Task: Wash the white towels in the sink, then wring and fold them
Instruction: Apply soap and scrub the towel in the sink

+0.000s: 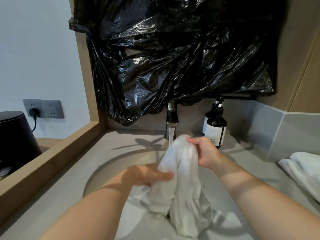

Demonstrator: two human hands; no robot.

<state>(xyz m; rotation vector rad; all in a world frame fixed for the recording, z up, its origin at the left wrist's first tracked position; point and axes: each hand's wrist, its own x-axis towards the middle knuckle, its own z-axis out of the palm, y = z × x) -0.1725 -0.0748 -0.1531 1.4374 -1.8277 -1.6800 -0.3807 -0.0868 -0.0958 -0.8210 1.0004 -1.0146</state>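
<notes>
A wet white towel (pixel 181 181) hangs bunched over the round sink (pixel 103 168), its top under the water running from the metal faucet (pixel 171 122). My right hand (pixel 206 151) grips the towel's upper fold near the stream. My left hand (pixel 147 175) pinches a lower fold on the towel's left side. The towel's bottom end drapes into the basin. A second white towel (pixel 304 172) lies crumpled on the counter at the far right.
Two dark pump bottles (pixel 215 125) stand right of the faucet. Black plastic sheeting (pixel 173 58) covers the wall above. A wooden ledge (pixel 52 158) borders the left; beyond it sit a black appliance (pixel 15 135) and a wall socket (pixel 43 108).
</notes>
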